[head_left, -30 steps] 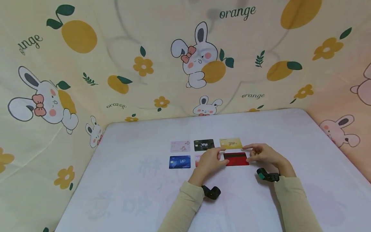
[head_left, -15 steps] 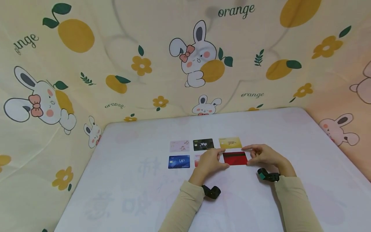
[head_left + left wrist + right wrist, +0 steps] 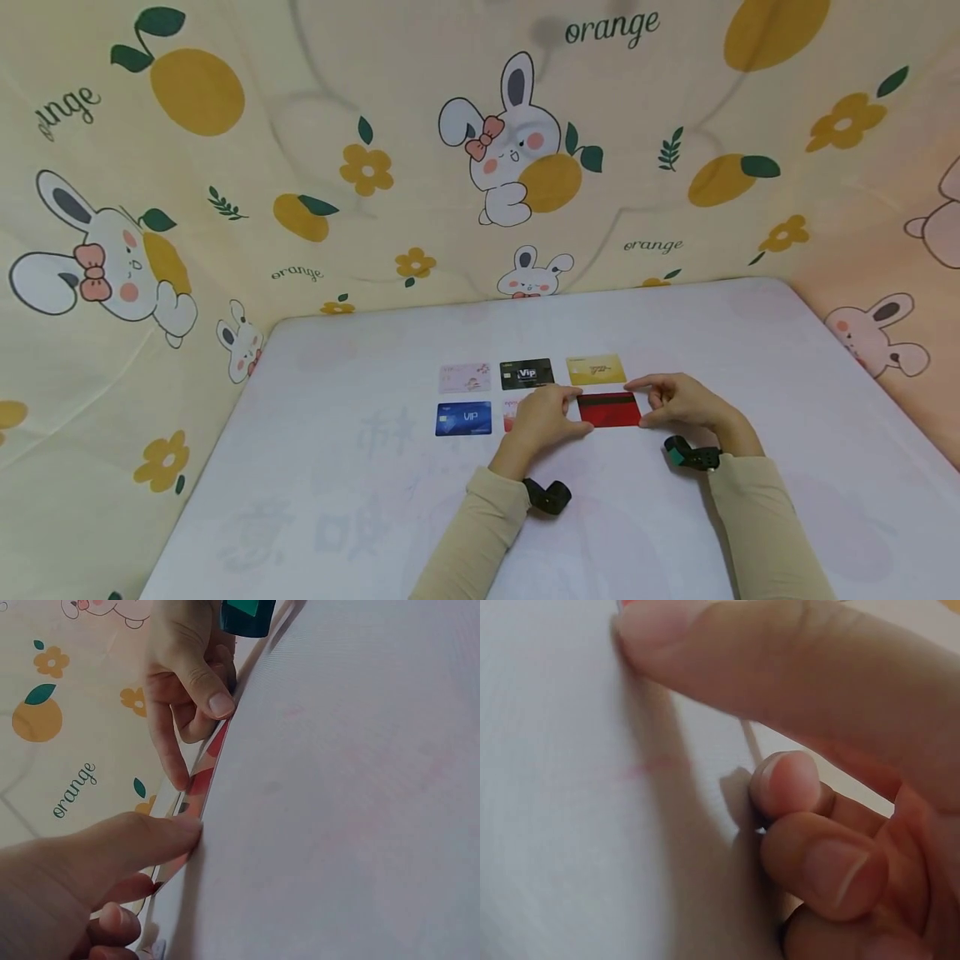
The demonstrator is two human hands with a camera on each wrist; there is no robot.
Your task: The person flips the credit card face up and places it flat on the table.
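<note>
A red card [image 3: 609, 411] with a dark stripe lies at the near right of two rows of cards in the head view. My left hand [image 3: 542, 412] grips its left end, thumb at the near corner and index finger at the far corner. At the opposite end, my right hand [image 3: 684, 400] has thumb and index finger at the right corners, its other fingers curled in. A gold card [image 3: 596, 369] lies just beyond the red one. Under my left hand a pink-and-white card [image 3: 510, 412] is mostly covered. The right wrist view shows my right thumb [image 3: 667, 630] close up.
Farther left on the white table [image 3: 337, 467] lie a blue VIP card [image 3: 463, 419], a black Vip card [image 3: 527, 373] and a pale pink card [image 3: 465, 377]. A patterned cloth [image 3: 420, 100] stands behind the table. Each wrist carries a small black camera [image 3: 551, 498].
The left thumb has slid off the red card's face to its near left corner, and the right thumb has moved slightly down to its near right corner. Little differs since half a second ago.
</note>
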